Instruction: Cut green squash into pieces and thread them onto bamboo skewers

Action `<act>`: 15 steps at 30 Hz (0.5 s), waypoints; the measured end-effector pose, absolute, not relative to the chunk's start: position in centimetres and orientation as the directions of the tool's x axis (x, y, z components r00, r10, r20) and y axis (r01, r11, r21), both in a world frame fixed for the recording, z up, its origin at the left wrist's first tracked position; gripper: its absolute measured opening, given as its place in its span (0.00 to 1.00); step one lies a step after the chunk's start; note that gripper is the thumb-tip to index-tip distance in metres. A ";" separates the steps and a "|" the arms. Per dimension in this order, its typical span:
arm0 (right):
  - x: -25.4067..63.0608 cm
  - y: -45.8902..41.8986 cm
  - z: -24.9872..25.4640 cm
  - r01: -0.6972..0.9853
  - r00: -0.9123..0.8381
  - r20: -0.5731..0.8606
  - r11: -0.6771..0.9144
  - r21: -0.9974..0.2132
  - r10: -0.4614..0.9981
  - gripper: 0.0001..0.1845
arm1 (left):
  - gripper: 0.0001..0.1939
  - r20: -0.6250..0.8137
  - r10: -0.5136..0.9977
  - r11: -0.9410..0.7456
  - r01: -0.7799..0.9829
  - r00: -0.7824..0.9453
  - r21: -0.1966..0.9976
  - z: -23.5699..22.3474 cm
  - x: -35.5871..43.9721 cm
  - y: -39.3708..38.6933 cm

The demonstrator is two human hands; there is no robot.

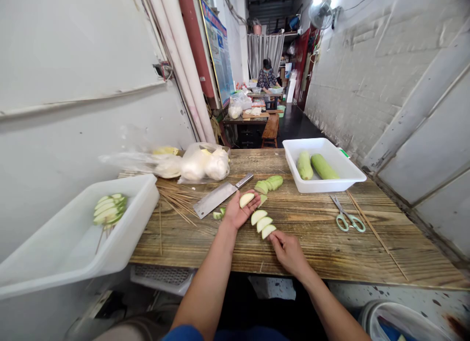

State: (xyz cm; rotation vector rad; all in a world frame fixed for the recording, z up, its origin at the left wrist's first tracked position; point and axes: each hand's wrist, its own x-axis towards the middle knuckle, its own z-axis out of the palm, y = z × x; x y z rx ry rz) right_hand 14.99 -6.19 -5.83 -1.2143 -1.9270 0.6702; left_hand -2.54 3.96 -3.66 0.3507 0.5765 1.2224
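My left hand (240, 209) is turned palm up, with a half-round zucchini slice (246, 200) lying across its fingers. My right hand (288, 252) is closed in a pinch at the near end of a row of zucchini slices (264, 224). The three slices line up as if on a skewer, though the stick itself is hidden. Beyond my left fingers lies a fanned pile of cut zucchini (270, 183). A cleaver (216, 199) rests flat to the left of that pile, with small green end pieces (219, 214) beside its blade.
Bamboo skewers (176, 196) lie loose at left. A white tub (141, 223) holds skewered slices (110, 209). Plastic bags (203, 163) sit behind. At right are a white tray (310, 186) with two whole zucchini (323, 166) and scissors (348, 219). A person (267, 77) is far back.
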 end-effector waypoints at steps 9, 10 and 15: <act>15.0 -6.2 -5.9 0.531 -0.244 0.293 0.380 -0.757 0.924 0.16 | 0.23 -0.184 0.961 0.275 -0.761 0.205 0.588 -3.7 -2.2 3.7; 14.9 -6.3 -5.9 0.533 -0.242 0.290 0.377 -0.758 0.926 0.16 | 0.23 -0.185 0.961 0.278 -0.757 0.208 0.591 -3.7 -2.2 3.6; 14.3 -6.8 -6.0 0.532 -0.231 0.283 0.365 -0.764 0.931 0.16 | 0.25 -0.197 0.957 0.291 -0.735 0.214 0.613 -3.6 -2.0 3.3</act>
